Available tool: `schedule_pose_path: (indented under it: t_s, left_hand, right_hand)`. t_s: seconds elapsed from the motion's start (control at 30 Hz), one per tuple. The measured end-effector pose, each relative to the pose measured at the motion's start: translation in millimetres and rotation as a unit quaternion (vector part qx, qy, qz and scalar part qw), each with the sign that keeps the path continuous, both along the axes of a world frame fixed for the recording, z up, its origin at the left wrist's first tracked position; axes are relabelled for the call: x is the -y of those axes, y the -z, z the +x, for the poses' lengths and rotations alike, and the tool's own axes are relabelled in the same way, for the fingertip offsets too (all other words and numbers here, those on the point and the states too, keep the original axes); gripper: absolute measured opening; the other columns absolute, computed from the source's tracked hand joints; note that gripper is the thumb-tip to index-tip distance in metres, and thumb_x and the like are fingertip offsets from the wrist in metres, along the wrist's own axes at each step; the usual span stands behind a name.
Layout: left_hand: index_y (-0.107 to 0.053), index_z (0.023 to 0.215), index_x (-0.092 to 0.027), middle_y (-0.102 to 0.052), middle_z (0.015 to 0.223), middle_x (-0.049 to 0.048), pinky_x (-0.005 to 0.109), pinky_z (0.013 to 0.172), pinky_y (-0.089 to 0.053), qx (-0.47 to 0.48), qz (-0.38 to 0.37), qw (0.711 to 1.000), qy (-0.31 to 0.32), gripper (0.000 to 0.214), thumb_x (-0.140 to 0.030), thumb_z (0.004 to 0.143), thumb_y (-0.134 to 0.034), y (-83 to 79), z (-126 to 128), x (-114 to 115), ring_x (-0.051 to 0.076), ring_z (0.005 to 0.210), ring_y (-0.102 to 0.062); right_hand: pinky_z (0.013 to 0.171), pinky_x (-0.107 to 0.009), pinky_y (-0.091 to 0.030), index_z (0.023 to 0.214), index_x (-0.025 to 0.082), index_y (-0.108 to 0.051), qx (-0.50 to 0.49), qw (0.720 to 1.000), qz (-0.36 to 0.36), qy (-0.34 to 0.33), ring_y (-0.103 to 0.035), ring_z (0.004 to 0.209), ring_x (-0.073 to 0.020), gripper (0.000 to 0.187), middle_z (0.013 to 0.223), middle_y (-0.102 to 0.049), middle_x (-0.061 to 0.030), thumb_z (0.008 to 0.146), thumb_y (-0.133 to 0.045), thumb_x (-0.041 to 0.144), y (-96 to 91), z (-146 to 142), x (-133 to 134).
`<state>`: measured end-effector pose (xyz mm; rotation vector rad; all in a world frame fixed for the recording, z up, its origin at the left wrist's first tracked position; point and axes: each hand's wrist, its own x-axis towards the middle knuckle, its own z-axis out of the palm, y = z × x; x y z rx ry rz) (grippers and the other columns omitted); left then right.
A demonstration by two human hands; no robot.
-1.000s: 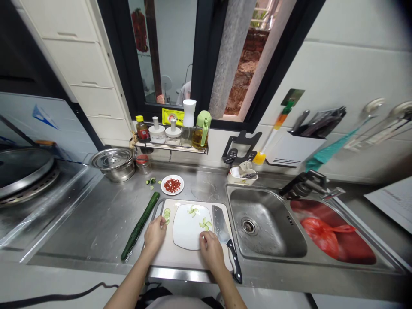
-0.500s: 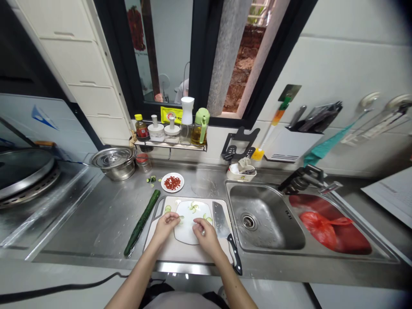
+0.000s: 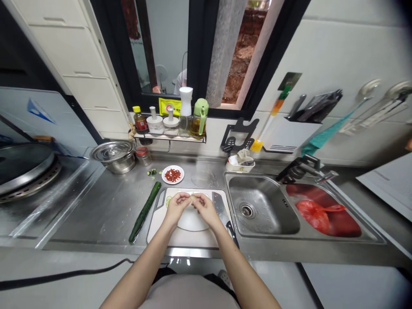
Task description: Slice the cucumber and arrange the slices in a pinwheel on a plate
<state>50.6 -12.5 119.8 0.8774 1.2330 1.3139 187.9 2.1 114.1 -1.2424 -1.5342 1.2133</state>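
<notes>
Over the far part of a white plate (image 3: 193, 224), my left hand (image 3: 176, 209) and my right hand (image 3: 206, 209) meet at the fingertips. Both are pinched on a small pale cucumber slice, mostly hidden by the fingers. The plate rests on a light cutting board (image 3: 170, 241). A few cucumber slices (image 3: 168, 200) lie on the board, left of my left hand. Along the board's right side lies a kitchen knife (image 3: 219, 205) with a black handle, partly covered by my right forearm. My hands hide the slices on the plate.
A long cucumber (image 3: 144, 213) lies left of the board. Behind stands a small dish (image 3: 182, 171) of chopped red pieces, near cucumber scraps (image 3: 152, 172). The sink (image 3: 267, 210) is to the right, a lidded pot (image 3: 117, 161) back left, and a condiment shelf (image 3: 170, 138) behind.
My hands, apart over the plate before, have come together at its far part with fingertips touching. The view has shifted slightly. The knife and whole cucumber lie as before.
</notes>
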Motion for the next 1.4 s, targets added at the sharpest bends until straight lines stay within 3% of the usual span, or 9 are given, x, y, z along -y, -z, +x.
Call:
schedule_pose_path:
  t_s: [0.07,0.17,0.27,0.43,0.63,0.77,1.03,1.2,1.4]
  left_hand:
    - [-0.060,0.084,-0.016,-0.057,0.065,-0.0026,0.018,0.049,-0.030,0.013,-0.013,1.000,-0.008,0.043,-0.047,0.058,-0.075,-2.8,0,-1,0.005,0.051,-0.043]
    - [-0.060,0.086,-0.016,-0.057,0.066,-0.0028,0.018,0.050,-0.031,0.019,-0.030,0.999,-0.014,0.046,-0.049,0.058,-0.074,-4.8,-1,-1,0.005,0.052,-0.043]
    - [-0.061,0.087,-0.016,-0.055,0.064,-0.0041,0.018,0.051,-0.032,0.031,-0.036,0.999,-0.014,0.045,-0.049,0.058,-0.075,-6.5,-2,1,0.005,0.052,-0.043]
    - [-0.063,0.083,-0.015,-0.057,0.063,-0.0030,0.018,0.049,-0.029,0.032,-0.017,0.999,0.013,0.041,-0.044,0.057,-0.077,-12.3,0,5,0.004,0.051,-0.042]
    - [-0.066,0.084,-0.015,-0.064,0.072,0.0007,0.020,0.060,-0.041,-0.008,0.038,0.998,0.043,0.037,-0.040,0.060,-0.078,-13.5,1,10,0.009,0.063,-0.054]
    - [-0.068,0.086,-0.015,-0.068,0.081,0.0043,0.024,0.069,-0.045,-0.048,0.054,0.996,0.057,0.033,-0.041,0.068,-0.073,-5.4,-2,9,0.012,0.070,-0.059]
    - [-0.068,0.081,-0.016,-0.068,0.079,0.0033,0.023,0.062,-0.041,-0.245,0.131,0.958,0.071,0.020,-0.034,0.076,-0.063,4.2,-11,7,0.011,0.064,-0.053]
    - [-0.071,0.082,-0.018,-0.069,0.085,0.0040,0.025,0.069,-0.044,-0.346,0.159,0.917,0.118,0.014,-0.029,0.078,-0.062,14.5,-17,17,0.013,0.070,-0.055]
    - [-0.071,0.082,-0.019,-0.068,0.085,0.0042,0.025,0.069,-0.044,-0.374,0.131,0.903,0.168,0.016,-0.031,0.079,-0.060,35.8,-19,30,0.014,0.073,-0.057]
  right_hand:
    - [0.060,-0.024,-0.044,0.109,0.018,-0.055,0.005,0.999,0.019,0.035,-0.056,0.071,-0.0137,0.036,0.087,-0.062,-0.0035,0.080,-0.053,0.039,-5.9,0,3]
    - [0.064,-0.023,-0.045,0.113,0.020,-0.055,0.046,0.989,0.112,0.084,-0.057,0.084,-0.0143,0.036,0.104,-0.061,-0.0065,0.080,-0.055,0.033,-14.2,1,12]
    - [0.063,-0.023,-0.044,0.108,0.019,-0.058,0.054,0.985,0.136,0.095,-0.057,0.084,-0.0149,0.031,0.101,-0.062,-0.0064,0.080,-0.056,0.032,-19.3,1,17]
    - [0.058,-0.022,-0.042,0.103,0.018,-0.062,0.041,0.989,0.121,0.077,-0.058,0.081,-0.0147,0.029,0.097,-0.063,-0.0067,0.083,-0.056,0.038,-25.8,6,10]
    - [0.067,-0.024,-0.043,0.076,0.020,-0.066,0.086,0.982,0.167,0.012,-0.057,0.087,-0.0164,0.015,0.085,-0.064,-0.0032,0.081,-0.058,0.032,-30.2,17,5]
    - [0.061,-0.023,-0.042,0.073,0.019,-0.065,0.049,0.990,0.133,0.017,-0.058,0.081,-0.0160,0.018,0.082,-0.064,-0.0036,0.081,-0.058,0.034,-25.6,16,5]
    - [0.078,-0.028,-0.044,0.070,0.018,-0.064,0.057,0.989,0.135,-0.003,-0.058,0.080,-0.0148,0.011,0.078,-0.064,-0.0021,0.078,-0.059,0.025,-14.4,15,2]
    - [0.075,-0.026,-0.043,0.065,0.018,-0.063,0.117,0.988,0.102,-0.009,-0.056,0.077,-0.0147,0.012,0.072,-0.062,-0.0013,0.077,-0.058,0.019,7.2,17,11]
    - [0.076,-0.027,-0.041,0.066,0.018,-0.065,0.162,0.983,0.078,-0.031,-0.056,0.076,-0.0148,0.012,0.072,-0.062,-0.0014,0.076,-0.059,0.017,33.3,20,31]
